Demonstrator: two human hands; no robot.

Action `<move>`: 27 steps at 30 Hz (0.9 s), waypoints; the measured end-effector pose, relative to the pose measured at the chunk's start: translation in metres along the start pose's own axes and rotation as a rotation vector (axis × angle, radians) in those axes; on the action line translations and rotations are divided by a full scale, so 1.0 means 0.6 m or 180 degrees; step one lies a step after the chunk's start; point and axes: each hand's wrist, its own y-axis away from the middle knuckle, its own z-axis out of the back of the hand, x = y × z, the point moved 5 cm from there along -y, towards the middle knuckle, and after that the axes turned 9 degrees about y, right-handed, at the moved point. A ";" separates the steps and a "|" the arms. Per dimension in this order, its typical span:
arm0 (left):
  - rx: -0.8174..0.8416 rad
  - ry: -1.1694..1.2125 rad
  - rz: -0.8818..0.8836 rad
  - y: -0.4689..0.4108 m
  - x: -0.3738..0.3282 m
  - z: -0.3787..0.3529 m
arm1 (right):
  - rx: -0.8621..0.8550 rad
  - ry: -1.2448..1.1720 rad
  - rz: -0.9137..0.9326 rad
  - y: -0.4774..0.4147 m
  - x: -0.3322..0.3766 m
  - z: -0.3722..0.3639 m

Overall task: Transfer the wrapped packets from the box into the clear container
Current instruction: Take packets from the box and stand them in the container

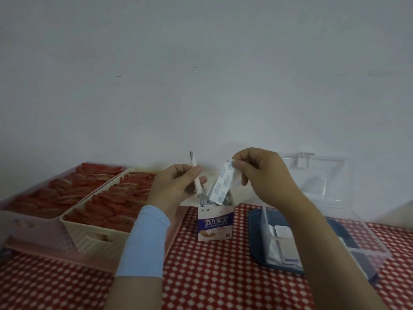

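A small white and purple box point(215, 223) stands open on the red checked tablecloth, with more wrapped packets point(204, 201) showing in its mouth. My right hand point(263, 173) pinches the top of a white packet strip with blue print point(222, 186), lifted just above the box. Left of the box, my left hand point(176, 186) grips a thin stack of packets point(194, 173) held upright. The clear container point(321, 240) sits to the right on a dark blue tray, lid raised, with several white packets in its compartments.
Two baskets of red wrapped items stand at the left: a cream one point(98, 238) and a pink one point(33, 222). The dark blue tray point(257, 247) lies under the container. A pale wall rises right behind the table.
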 end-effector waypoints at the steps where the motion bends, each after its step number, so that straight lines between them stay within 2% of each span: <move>1: 0.0200 0.0168 0.0157 0.003 0.002 -0.008 | 0.0084 -0.0113 0.0038 0.002 0.004 0.005; 5: 0.1027 0.0477 0.0731 0.023 0.019 -0.049 | 0.0302 -0.0238 0.0260 0.010 0.018 0.000; 7: 0.1230 0.0536 0.0883 0.032 0.027 -0.065 | 0.0252 -0.0203 0.0350 0.010 0.021 -0.006; 13: 0.1380 0.0874 0.0968 0.044 0.041 -0.087 | 0.0100 -0.0374 0.0199 0.017 0.019 -0.011; 16: 0.1344 0.0866 0.0958 0.046 0.044 -0.092 | -0.0016 -0.0174 0.0122 0.020 0.011 -0.016; 19: 0.1216 0.0951 0.1096 0.044 0.053 -0.093 | -0.0102 0.0075 0.0301 0.027 0.012 -0.001; 21: 0.1220 0.0899 0.1094 0.042 0.056 -0.096 | 0.0106 0.0049 0.0389 0.040 0.019 0.019; 24: 0.1331 0.0871 0.1010 0.046 0.060 -0.110 | 0.0769 0.0343 0.0387 0.063 0.018 0.037; 27: 0.1497 0.0862 0.1048 0.058 0.066 -0.136 | 0.0836 0.0741 0.0607 0.074 0.009 0.044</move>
